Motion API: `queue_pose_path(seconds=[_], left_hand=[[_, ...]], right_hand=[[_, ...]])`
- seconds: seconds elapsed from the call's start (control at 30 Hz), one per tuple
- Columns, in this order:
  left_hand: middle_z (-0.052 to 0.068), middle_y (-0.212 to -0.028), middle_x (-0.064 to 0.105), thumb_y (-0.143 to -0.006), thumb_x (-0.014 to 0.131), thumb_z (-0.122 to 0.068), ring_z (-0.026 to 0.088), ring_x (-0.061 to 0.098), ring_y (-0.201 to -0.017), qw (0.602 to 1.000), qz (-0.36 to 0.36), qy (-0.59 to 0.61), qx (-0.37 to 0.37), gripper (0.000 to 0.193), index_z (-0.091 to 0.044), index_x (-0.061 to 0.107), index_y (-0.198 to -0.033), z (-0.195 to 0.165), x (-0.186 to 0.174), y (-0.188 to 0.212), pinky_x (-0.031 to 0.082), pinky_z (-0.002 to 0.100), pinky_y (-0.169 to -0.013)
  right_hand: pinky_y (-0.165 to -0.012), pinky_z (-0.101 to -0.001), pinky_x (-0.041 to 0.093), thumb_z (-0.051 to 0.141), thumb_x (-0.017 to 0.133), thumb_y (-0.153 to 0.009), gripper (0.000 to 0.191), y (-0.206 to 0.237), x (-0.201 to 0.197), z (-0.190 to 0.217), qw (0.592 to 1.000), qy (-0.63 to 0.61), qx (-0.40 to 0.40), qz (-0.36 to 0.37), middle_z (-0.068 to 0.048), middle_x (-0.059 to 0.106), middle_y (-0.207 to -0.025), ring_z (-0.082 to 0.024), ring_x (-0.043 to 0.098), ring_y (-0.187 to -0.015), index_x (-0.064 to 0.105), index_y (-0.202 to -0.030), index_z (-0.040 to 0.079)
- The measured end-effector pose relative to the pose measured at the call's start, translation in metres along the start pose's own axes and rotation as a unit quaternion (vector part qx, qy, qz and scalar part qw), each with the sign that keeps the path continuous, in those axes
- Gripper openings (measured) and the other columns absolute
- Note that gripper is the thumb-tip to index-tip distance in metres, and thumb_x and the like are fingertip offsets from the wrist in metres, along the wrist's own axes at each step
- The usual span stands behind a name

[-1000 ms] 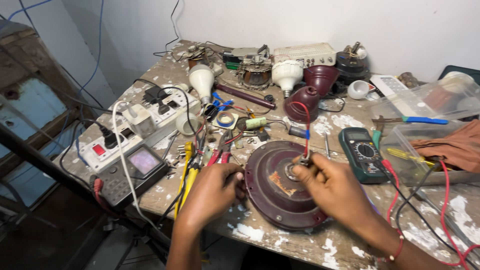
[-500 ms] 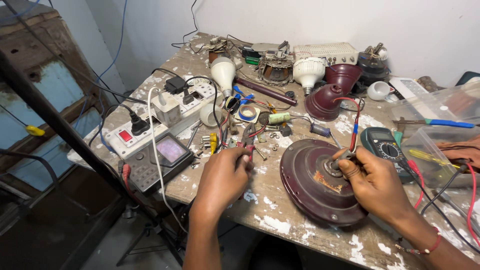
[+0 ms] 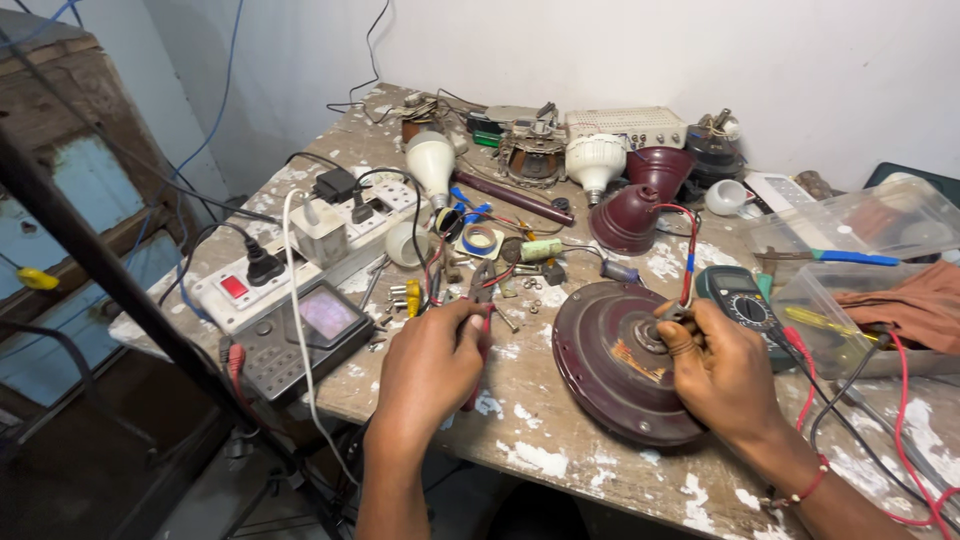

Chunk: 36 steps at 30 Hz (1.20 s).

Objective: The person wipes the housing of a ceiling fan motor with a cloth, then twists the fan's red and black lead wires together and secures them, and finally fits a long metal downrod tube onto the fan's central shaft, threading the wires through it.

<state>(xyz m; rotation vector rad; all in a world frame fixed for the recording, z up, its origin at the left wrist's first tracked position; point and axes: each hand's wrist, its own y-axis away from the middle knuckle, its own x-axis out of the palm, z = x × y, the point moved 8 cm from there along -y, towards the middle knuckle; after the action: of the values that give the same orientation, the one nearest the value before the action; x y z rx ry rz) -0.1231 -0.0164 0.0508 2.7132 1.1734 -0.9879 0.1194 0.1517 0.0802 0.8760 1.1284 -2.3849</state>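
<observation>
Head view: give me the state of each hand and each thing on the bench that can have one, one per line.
Left hand: closed on red-handled pliers, lifted over the bench.
Right hand: fingertips at the hub of the round maroon metal motor housing, which lies flat.
White power strip: plugs inserted.
Dark green multimeter: red lead attached; display unreadable.
White bulb: unlit, lying down.

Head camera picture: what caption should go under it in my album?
Left hand grips red-handled pliers while right hand pinches the hub of a maroon fan motor on a cluttered workbench.
</observation>
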Motion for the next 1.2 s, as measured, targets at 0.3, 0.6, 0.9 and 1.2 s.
queue_pose_path(seconds=[0.3,0.6,0.9,1.2], left_hand=[[0.012,-0.086,0.077,-0.09,0.063,-0.04,0.034,0.072,-0.089,0.996,0.003,-0.071,-0.059,0.031,-0.017,0.078,-0.105,-0.008,0.005,0.002,0.053,0.048,-0.08],[0.011,-0.083,0.077,-0.089,0.065,-0.043,0.032,0.074,-0.085,0.996,0.008,-0.078,-0.053,0.034,-0.016,0.077,-0.106,-0.008,0.013,0.0,0.055,0.046,-0.076],[0.011,-0.085,0.077,-0.09,0.063,-0.04,0.035,0.072,-0.085,0.996,-0.008,-0.077,-0.033,0.03,-0.016,0.079,-0.102,-0.007,0.011,-0.003,0.054,0.047,-0.075],[0.012,-0.079,0.075,-0.091,0.063,-0.038,0.036,0.071,-0.08,0.996,0.026,-0.047,0.065,0.029,-0.014,0.079,-0.098,-0.033,0.029,0.001,0.052,0.05,-0.07]], right_hand=[[-0.045,-0.0373,0.04,0.026,0.074,-0.089,0.026,-0.003,0.001,0.009,0.997,0.069,-0.004,0.025,-0.009,0.06,-0.06,-0.019,0.051,-0.043,0.066,-0.089,0.002],[-0.045,-0.0363,0.044,0.031,0.078,-0.083,0.038,-0.002,-0.011,0.024,0.996,0.087,-0.014,-0.008,-0.006,0.062,-0.065,-0.018,0.056,-0.049,0.068,-0.107,0.003],[-0.051,-0.0368,0.046,0.023,0.078,-0.084,0.036,0.012,-0.049,0.033,0.987,0.146,0.043,-0.06,-0.006,0.061,-0.079,-0.019,0.054,-0.052,0.069,-0.115,0.005],[-0.05,-0.0307,0.045,0.025,0.08,-0.082,0.032,0.005,-0.03,0.027,0.997,0.063,0.038,0.02,-0.005,0.061,-0.079,-0.014,0.054,-0.052,0.073,-0.106,0.004]])
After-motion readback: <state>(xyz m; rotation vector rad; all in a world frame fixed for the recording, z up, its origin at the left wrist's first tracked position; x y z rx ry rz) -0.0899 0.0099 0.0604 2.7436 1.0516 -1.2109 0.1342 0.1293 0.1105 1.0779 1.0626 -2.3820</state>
